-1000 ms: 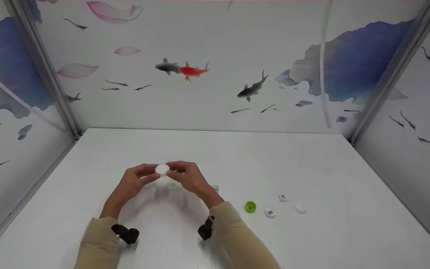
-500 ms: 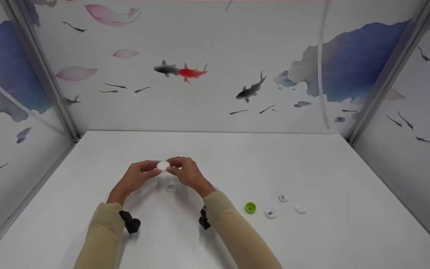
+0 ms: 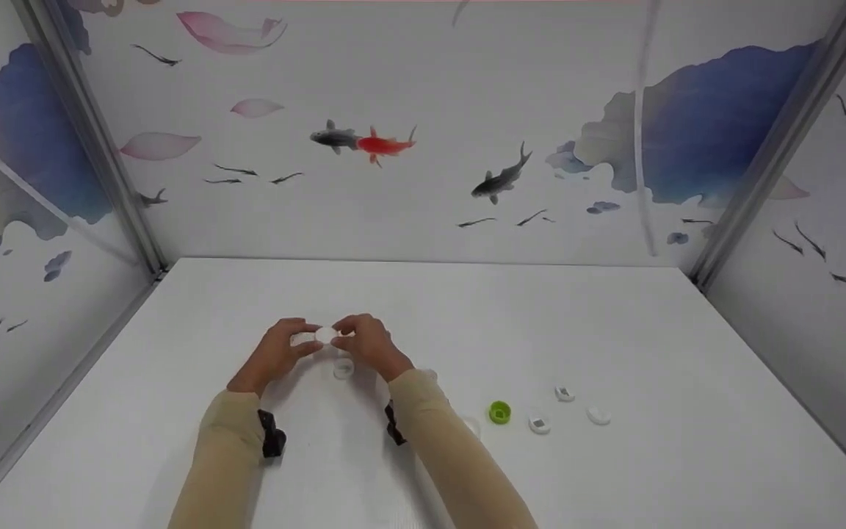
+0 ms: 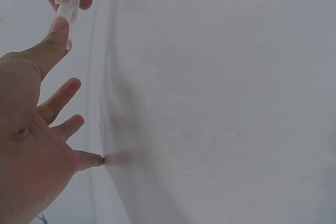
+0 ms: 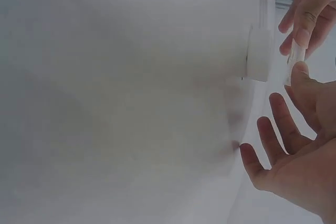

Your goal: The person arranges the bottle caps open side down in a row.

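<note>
The left hand [image 3: 275, 356] and right hand [image 3: 374, 345] pinch opposite edges of a round white plastic disc [image 3: 326, 336], lying directly between them, face upward

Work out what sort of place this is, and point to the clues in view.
Probably a purpose-built work booth, though its exact use is unclear: a white table stands within fish-printed wall panels on three visible sides, with metal posts at the far corners.
</note>
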`<control>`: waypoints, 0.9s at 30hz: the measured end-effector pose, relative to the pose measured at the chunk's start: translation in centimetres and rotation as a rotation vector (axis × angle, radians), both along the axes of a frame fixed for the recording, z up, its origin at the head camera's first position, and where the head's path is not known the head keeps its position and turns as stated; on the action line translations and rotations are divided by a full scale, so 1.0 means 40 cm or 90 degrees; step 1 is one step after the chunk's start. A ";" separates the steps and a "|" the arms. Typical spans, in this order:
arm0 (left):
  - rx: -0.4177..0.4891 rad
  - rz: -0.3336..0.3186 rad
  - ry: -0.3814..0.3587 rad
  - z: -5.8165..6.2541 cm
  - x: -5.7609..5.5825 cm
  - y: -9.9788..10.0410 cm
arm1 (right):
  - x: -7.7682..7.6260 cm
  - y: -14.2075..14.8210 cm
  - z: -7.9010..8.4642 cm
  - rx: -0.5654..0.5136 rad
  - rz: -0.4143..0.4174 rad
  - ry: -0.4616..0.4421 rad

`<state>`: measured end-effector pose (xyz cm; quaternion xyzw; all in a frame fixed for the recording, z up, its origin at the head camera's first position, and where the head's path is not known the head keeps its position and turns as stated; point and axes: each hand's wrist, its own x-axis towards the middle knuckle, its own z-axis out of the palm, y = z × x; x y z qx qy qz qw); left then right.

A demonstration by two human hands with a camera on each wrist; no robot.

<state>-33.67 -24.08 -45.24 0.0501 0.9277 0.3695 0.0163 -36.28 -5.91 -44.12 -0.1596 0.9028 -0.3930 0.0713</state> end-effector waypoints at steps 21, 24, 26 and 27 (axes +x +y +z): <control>-0.073 0.032 -0.046 -0.006 0.017 0.010 | 0.008 -0.029 -0.007 0.126 -0.034 0.013; -0.079 0.036 -0.058 -0.001 0.015 0.012 | 0.008 -0.025 -0.010 0.123 -0.028 0.022; -0.079 0.041 -0.080 0.006 0.017 0.009 | 0.009 -0.022 -0.009 0.104 -0.024 0.014; -0.082 0.042 -0.091 0.010 0.018 0.007 | 0.011 -0.020 -0.007 0.090 -0.021 0.005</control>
